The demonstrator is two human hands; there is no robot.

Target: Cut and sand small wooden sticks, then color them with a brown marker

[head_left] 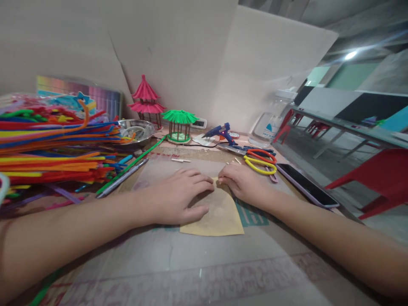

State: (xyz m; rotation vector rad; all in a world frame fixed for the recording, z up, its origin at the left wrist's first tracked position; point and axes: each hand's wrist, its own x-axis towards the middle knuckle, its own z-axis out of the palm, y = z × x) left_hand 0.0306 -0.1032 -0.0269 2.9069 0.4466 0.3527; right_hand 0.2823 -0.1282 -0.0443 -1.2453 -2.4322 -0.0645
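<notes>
A piece of yellow paper (219,216) lies flat on the covered work surface in front of me. My left hand (178,195) rests across its left part, palm down, fingers stretched out and thumb apart. At the paper's top right edge is my right hand (244,182), its thumb and fingertips pinched together. Whatever may be between those fingertips is hidden or too small to name. Just beyond the hands lie small white sticks (181,160) and a few tiny pale scraps.
Bundles of colourful pipe cleaners (57,140) crowd the left. Behind stand a pink tiered pavilion model (145,100), a green-roofed one (179,123) and a blue glue gun (221,132). Scissors (261,161), a phone (306,185) and a clear bottle (270,123) are right.
</notes>
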